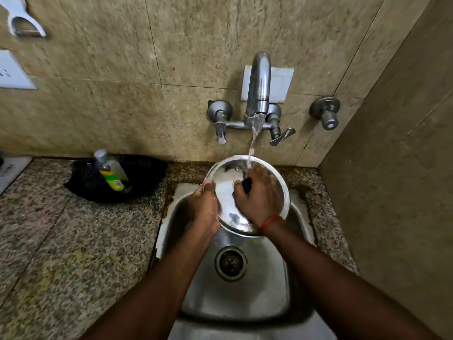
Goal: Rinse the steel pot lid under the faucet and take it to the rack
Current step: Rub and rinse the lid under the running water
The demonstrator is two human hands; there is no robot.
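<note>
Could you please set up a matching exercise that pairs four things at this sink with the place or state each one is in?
Things
1. steel pot lid
2. faucet
3. bottle with a green and yellow label
4. drain

Places or states
A. leaning in a black container on the countertop
B. set in the floor of the sink
C. running water
D. gripped by the left hand at the rim and the right hand at the knob

Pairs: 1-D, 2-C, 3-A, 4-B

Knob mostly covered
Right hand (257,198) hides most of the black knob (246,186) on the lid (224,195); the label on the bottle (112,173) is unreadable.
</note>
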